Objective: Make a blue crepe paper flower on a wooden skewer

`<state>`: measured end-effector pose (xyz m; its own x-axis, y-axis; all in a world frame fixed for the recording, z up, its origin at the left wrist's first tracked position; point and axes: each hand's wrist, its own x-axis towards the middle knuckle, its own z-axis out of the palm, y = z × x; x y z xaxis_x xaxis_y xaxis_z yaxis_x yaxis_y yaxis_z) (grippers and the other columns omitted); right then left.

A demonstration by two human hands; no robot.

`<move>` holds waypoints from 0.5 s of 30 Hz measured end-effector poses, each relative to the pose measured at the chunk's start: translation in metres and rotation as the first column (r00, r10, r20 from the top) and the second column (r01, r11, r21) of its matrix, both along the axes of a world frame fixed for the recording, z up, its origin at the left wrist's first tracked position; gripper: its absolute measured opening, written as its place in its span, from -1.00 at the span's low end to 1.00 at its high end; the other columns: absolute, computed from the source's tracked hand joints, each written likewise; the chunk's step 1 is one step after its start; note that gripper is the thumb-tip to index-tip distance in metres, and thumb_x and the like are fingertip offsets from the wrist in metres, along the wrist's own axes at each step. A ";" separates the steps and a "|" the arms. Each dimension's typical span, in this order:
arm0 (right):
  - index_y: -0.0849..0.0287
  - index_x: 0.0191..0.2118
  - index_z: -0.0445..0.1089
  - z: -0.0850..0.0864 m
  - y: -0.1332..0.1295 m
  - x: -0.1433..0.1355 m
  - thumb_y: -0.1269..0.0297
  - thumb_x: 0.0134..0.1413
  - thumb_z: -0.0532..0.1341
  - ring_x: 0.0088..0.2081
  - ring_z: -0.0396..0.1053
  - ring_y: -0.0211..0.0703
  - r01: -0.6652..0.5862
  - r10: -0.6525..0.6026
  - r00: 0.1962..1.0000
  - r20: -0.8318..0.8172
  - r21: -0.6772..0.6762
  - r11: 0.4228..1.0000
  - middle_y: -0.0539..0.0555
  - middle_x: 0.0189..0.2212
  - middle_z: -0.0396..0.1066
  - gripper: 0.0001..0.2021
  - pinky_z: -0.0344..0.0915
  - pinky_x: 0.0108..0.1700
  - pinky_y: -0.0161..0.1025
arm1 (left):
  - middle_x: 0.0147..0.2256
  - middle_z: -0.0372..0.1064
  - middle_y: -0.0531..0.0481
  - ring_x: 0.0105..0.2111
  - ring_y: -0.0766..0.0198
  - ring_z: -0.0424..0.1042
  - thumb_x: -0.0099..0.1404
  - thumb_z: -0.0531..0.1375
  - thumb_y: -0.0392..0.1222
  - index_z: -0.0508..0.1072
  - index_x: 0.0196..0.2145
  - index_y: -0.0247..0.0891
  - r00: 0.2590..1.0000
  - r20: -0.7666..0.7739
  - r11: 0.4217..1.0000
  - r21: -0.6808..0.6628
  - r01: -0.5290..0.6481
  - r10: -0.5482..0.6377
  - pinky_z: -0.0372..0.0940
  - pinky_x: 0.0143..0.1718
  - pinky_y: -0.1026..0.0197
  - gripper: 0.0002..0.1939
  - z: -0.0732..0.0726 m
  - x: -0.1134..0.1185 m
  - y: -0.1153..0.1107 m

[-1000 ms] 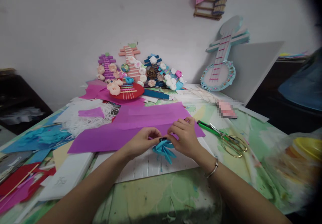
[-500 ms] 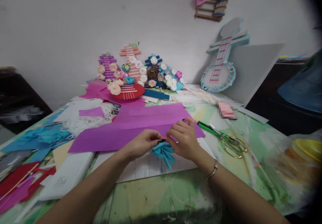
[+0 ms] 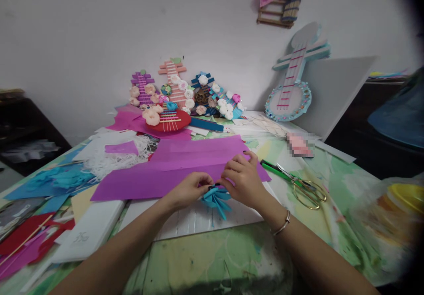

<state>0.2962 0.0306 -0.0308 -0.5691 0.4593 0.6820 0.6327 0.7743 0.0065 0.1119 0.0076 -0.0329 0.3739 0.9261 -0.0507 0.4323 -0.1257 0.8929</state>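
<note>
A blue paper flower (image 3: 217,201) with narrow petals hangs between my two hands, above a white board (image 3: 185,222). My left hand (image 3: 190,190) pinches its upper left edge with thumb and forefinger. From the right, my right hand (image 3: 241,178) pinches the top edge, its other fingers curled and raised; a bracelet is on that wrist. The fingertips of both hands nearly meet. Behind them lie sheets of purple paper (image 3: 185,153). Gold-handled scissors (image 3: 309,194) and a green cutter (image 3: 273,168) rest right of my right hand.
Decorated paper instruments (image 3: 168,119) stand by the wall. White shredded strips (image 3: 109,164), blue paper (image 3: 59,180) and a white box (image 3: 89,233) lie left. A yellow-lidded jar (image 3: 406,198) in plastic is at right, and a large blue-trimmed instrument (image 3: 288,100) leans behind.
Both hands stay pinched on the blue flower and have shifted very slightly right. The flower has turned a little, and its lower petals sit slightly higher.
</note>
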 end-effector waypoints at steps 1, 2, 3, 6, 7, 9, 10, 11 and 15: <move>0.13 -0.49 0.40 0.000 0.000 0.000 0.29 0.05 0.18 -0.29 0.18 -0.16 0.006 -0.006 1.000 0.006 0.011 1.000 -0.01 -0.52 0.33 -0.85 -0.15 0.04 0.02 | -0.54 0.26 0.08 -0.52 0.36 0.20 0.12 0.10 -0.20 0.37 -0.48 -0.32 1.000 -0.001 1.000 0.007 0.003 -0.003 0.09 -0.47 0.31 -0.86 0.000 0.000 0.000; 0.14 -0.50 0.39 0.000 0.000 -0.001 0.30 0.05 0.18 -0.28 0.18 -0.16 0.011 -0.011 1.000 0.010 0.023 1.000 -0.01 -0.52 0.33 -0.86 -0.15 0.03 0.02 | -0.56 0.24 0.09 -0.53 0.37 0.19 0.12 0.10 -0.19 0.36 -0.49 -0.32 1.000 0.004 1.000 0.007 0.008 -0.008 0.08 -0.48 0.31 -0.86 0.000 0.001 0.000; 0.14 -0.50 0.39 0.000 0.000 -0.001 0.32 0.05 0.18 -0.26 0.18 -0.15 0.014 -0.015 1.000 0.013 0.037 0.999 -0.01 -0.51 0.33 -0.86 -0.16 0.03 0.02 | -0.57 0.22 0.10 -0.54 0.38 0.18 0.12 0.11 -0.19 0.35 -0.49 -0.32 1.000 0.013 1.000 0.004 0.015 -0.015 0.08 -0.49 0.32 -0.86 0.000 0.001 0.001; 0.15 -0.50 0.37 -0.001 0.000 -0.002 0.36 0.04 0.18 -0.23 0.16 -0.14 0.020 -0.021 1.000 0.011 0.066 0.998 -0.01 -0.50 0.33 -0.87 -0.17 0.03 0.02 | -0.57 0.19 0.11 -0.54 0.39 0.16 0.11 0.12 -0.20 0.33 -0.49 -0.32 0.999 0.033 1.000 -0.006 0.023 -0.023 0.06 -0.50 0.33 -0.88 0.001 0.001 0.000; 0.15 -0.50 0.37 -0.002 0.000 -0.003 0.37 0.04 0.18 -0.23 0.16 -0.13 0.021 -0.022 1.000 0.006 0.068 0.997 -0.01 -0.50 0.33 -0.87 -0.16 0.03 0.02 | -0.57 0.19 0.12 -0.54 0.39 0.16 0.11 0.13 -0.21 0.32 -0.49 -0.31 0.999 0.038 1.000 -0.012 0.018 -0.017 0.05 -0.50 0.33 -0.89 0.002 0.001 0.000; 0.14 -0.49 0.37 -0.003 -0.001 -0.004 0.35 0.06 0.17 -0.23 0.16 -0.14 0.017 -0.017 1.000 -0.008 0.070 0.997 -0.02 -0.49 0.33 -0.87 -0.15 0.02 0.01 | -0.57 0.17 0.13 -0.54 0.40 0.15 0.09 0.14 -0.22 0.31 -0.49 -0.31 0.998 0.063 0.999 -0.039 0.007 -0.004 0.04 -0.50 0.33 -0.90 0.003 0.000 0.000; 0.14 -0.48 0.37 -0.003 -0.001 -0.004 0.34 0.06 0.17 -0.23 0.16 -0.14 0.013 -0.012 1.000 -0.016 0.069 0.998 -0.02 -0.48 0.34 -0.87 -0.14 0.02 0.01 | -0.57 0.16 0.13 -0.55 0.41 0.14 0.08 0.15 -0.22 0.31 -0.49 -0.32 0.997 0.083 0.998 -0.060 0.007 -0.002 0.04 -0.50 0.33 -0.90 0.004 -0.001 0.000; 0.14 -0.47 0.36 -0.003 -0.001 -0.004 0.34 0.07 0.17 -0.23 0.16 -0.14 0.012 -0.010 1.000 -0.025 0.067 0.998 -0.02 -0.47 0.34 -0.87 -0.13 0.02 0.01 | -0.57 0.16 0.13 -0.55 0.41 0.14 0.08 0.16 -0.22 0.31 -0.49 -0.32 0.994 0.107 0.997 -0.082 0.007 0.001 0.04 -0.51 0.34 -0.88 0.004 -0.001 0.000; 0.10 -0.39 0.38 -0.001 -0.002 -0.004 0.30 0.06 0.19 -0.18 0.20 -0.09 0.108 -0.095 0.983 -0.157 0.076 0.991 0.02 -0.37 0.37 -0.95 -0.11 0.03 0.06 | -0.58 0.20 0.11 -0.57 0.43 0.15 0.03 0.22 -0.19 0.33 -0.48 -0.34 0.980 0.194 0.989 -0.148 -0.009 0.038 0.03 -0.53 0.34 -0.83 0.003 -0.004 0.002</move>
